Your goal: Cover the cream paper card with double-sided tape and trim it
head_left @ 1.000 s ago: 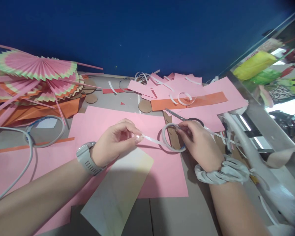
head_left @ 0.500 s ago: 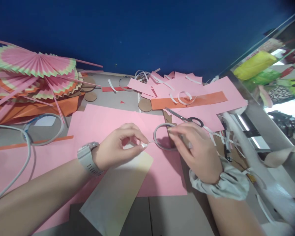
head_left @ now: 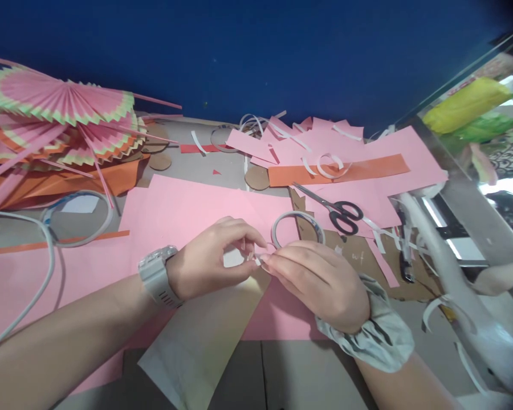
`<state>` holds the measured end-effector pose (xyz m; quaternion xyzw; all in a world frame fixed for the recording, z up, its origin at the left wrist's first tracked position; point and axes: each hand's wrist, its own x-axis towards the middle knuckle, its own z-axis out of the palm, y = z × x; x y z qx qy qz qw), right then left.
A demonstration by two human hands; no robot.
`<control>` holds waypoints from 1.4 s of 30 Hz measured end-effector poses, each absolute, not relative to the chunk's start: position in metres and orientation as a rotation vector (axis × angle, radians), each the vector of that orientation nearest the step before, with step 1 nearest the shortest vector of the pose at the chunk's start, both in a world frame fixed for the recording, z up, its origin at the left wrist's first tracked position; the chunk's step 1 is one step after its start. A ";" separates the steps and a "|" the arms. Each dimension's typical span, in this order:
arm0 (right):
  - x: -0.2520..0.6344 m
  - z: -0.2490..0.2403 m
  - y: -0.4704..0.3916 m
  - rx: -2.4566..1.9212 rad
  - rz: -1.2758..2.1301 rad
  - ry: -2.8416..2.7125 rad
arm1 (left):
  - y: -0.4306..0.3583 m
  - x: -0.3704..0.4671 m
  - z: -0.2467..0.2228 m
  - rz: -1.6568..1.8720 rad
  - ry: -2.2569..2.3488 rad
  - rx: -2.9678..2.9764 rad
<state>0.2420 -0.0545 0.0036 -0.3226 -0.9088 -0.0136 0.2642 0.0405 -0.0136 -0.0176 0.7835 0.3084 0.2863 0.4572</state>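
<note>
My left hand [head_left: 218, 253], with a grey watch on its wrist, pinches a small white piece of tape [head_left: 257, 262] between thumb and index finger. My right hand [head_left: 320, 282] has its fingertips closed on the same piece, touching the left fingertips. Its exact shape is partly hidden by the fingers. Just behind the right hand, a narrow tape roll [head_left: 275, 225] lies on pink paper [head_left: 205, 196] and brown cardboard. Under my left hand is a pale yellowish sheet [head_left: 209, 336]. Black-handled scissors [head_left: 329, 206] lie beyond the roll.
Pleated pink paper fans [head_left: 68, 102] are piled at the left. Another tape roll [head_left: 85, 242] lies near a white cable [head_left: 47, 273]. Pink offcuts [head_left: 380, 154], an orange strip [head_left: 359, 168] and curled white strips lie at the back. A cutter knife [head_left: 405, 262] lies right.
My right hand has let go of the tape roll, which now lies flat. It has moved left to meet my left hand at the small white piece. The scissors show more fully.
</note>
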 end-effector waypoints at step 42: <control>0.241 -0.003 -0.056 -0.919 -0.059 -2.574 | -0.013 0.042 -0.021 0.723 0.764 1.756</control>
